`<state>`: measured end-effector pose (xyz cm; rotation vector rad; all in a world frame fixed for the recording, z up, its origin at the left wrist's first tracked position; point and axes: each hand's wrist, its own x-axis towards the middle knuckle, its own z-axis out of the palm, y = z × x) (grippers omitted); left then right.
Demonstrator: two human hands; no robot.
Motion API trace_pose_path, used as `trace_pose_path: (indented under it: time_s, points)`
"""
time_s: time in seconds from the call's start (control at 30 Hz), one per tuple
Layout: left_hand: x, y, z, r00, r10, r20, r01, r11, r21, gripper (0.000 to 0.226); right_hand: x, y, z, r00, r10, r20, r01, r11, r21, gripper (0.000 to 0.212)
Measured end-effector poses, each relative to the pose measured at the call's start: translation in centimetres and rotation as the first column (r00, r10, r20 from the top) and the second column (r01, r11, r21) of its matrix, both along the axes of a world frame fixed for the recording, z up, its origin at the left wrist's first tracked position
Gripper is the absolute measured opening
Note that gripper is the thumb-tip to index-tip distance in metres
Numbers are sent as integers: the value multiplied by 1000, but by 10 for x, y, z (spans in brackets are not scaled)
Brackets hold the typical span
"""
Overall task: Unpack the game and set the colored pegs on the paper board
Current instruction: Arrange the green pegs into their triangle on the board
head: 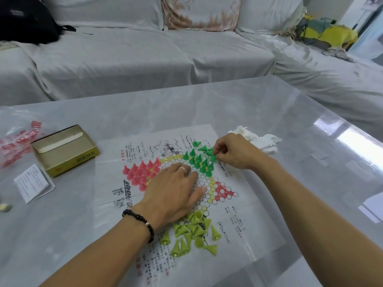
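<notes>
Sheet-draped sofa (128, 59) fills the whole background, and in front of it sits a glossy grey table (269, 112) where everything's going on. Spread flat across the middle of that is the paper board (244, 220), the star-shaped checkers kind with printed circles. Off to the left there's the opened game box (66, 150), a crinkly plastic bag (16, 141) and a little folded leaflet (33, 183), so I'd say the unpacking bit is basically done. As for the pegs, the pink pegs (143, 171) look fully set, standing upright in their point of the star on the left. The green pegs (199, 160) are about half there, a bunch upright in the far point and a few lying loose just beyond. The yellow-green pegs (192, 230) are just a tipped-over heap on the near point, not placed at all, and the red point on the right has nothing on it. So roughly halfway by my guess. Hands: the left hand (174, 195) lies flat with fingers spread, pressing the paper down in the centre, holding nothing. The right hand (232, 151) reaches over the far corner, fingertips pinching one green peg right by the group. Crumpled tissue (259, 139) sits behind it.
</notes>
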<state>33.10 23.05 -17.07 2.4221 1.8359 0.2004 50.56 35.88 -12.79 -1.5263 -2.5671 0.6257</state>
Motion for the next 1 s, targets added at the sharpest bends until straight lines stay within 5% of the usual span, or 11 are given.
trace_pose_path:
  time_s: [0.6, 1.0]
  points:
    - [0, 5, -1, 999, -1, 49, 2, 1000, -18, 71, -8, 3, -3, 995, 75, 70, -74, 997, -17, 25]
    - [0, 6, -2, 997, 3, 73, -1, 999, -32, 68, 1, 3, -12, 999, -19, 26, 17, 999, 42, 22]
